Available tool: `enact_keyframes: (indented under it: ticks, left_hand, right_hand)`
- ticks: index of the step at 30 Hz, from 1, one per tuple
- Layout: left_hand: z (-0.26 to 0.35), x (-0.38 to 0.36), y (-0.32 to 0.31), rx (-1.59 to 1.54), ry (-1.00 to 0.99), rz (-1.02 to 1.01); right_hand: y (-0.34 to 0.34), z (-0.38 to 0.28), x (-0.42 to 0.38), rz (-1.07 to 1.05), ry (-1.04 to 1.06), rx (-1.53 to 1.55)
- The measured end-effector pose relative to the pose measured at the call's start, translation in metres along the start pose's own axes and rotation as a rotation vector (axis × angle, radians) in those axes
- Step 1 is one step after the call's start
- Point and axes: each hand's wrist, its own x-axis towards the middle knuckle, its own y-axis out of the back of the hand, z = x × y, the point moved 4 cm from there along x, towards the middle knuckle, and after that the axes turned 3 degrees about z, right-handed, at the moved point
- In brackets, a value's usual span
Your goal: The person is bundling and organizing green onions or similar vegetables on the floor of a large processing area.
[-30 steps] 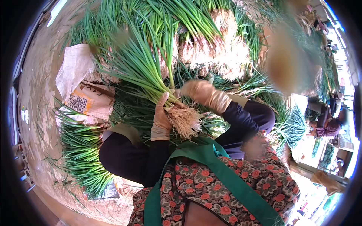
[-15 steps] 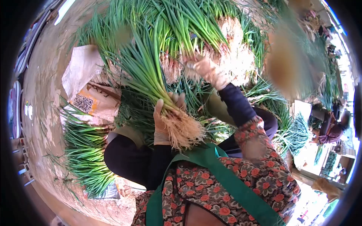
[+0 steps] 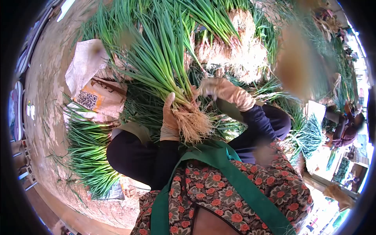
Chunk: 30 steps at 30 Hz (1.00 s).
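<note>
My left hand (image 3: 170,119), in a pale glove, is wrapped round a thick bunch of green onions (image 3: 166,74) just above the roots. The leaves fan up and to the left, and the pale roots hang down over my lap. My right hand (image 3: 225,91), also gloved, is just right of the bunch with its fingers curled and blurred. A single onion stalk (image 3: 201,67) has its root end by those fingers; whether they grip it is unclear. Beyond lies a large pile of green onions (image 3: 219,29) with its roots toward me.
Another stack of onions (image 3: 92,154) lies on the ground at the left, below a printed paper bag (image 3: 103,100) and a whitish sheet (image 3: 83,62). More onions (image 3: 309,135) lie at the right. A person (image 3: 346,131) sits at the far right.
My right hand has drawn back from the pile toward the held bunch. Some stalks now stand beside the bunch's right side. My left hand still holds the bunch.
</note>
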Motion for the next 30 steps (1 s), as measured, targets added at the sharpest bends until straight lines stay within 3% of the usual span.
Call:
enact_keyframes:
  ticks: [1,3,5,7,11,13,16,17,19,20,23,25,27,29,30]
  left_hand:
    - [-0.001,-0.004,0.000,-0.003,0.010,0.044]
    - [-0.002,-0.002,0.004,0.167,0.004,0.069]
    - [0.002,0.009,0.021,0.509,-0.033,0.038]
    - [0.009,0.014,0.034,0.546,-0.051,0.031]
    - [0.014,0.015,0.039,0.579,-0.141,0.117]
    - [0.015,0.019,0.040,0.594,-0.154,0.106]
    - [0.004,0.015,0.019,0.327,-0.022,-0.219]
    - [0.004,0.013,0.014,0.283,0.000,-0.249]
    - [0.007,0.010,0.015,0.148,0.067,-0.345]
    - [0.004,0.003,0.011,0.097,0.070,-0.303]
    - [0.005,0.007,0.017,0.193,0.068,-0.313]
    - [0.000,0.002,0.008,0.307,0.038,-0.296]
    - [0.008,0.009,0.024,0.342,-0.118,-0.102]
    - [0.008,0.014,0.015,0.361,-0.112,-0.259]
    - [0.006,0.012,0.012,0.412,-0.141,-0.221]
  right_hand:
    - [0.007,0.009,0.011,0.186,-0.099,0.054]
    - [0.007,0.005,0.038,0.415,0.199,-0.077]
    - [-0.006,-0.018,0.050,0.383,0.114,-0.325]
    - [-0.012,-0.029,0.061,0.473,0.088,-0.529]
    - [-0.021,-0.037,0.053,0.335,0.111,-0.414]
    - [-0.031,-0.026,0.046,0.481,0.160,-0.710]
    - [-0.017,0.024,0.069,0.538,0.439,-1.298]
    - [-0.002,0.020,0.057,0.527,0.040,-0.842]
    - [-0.005,0.090,0.083,-0.121,0.030,-1.160]
    - [-0.005,0.063,0.062,0.008,-0.359,-0.670]
    - [-0.007,0.038,0.065,0.195,-0.055,0.114]
    - [-0.010,0.011,0.073,0.275,-0.022,0.395]
    - [-0.010,-0.030,0.073,0.239,-0.071,0.155]
    - [-0.004,-0.025,0.097,0.509,0.249,0.045]
    - [0.001,-0.025,0.097,0.504,0.247,0.075]
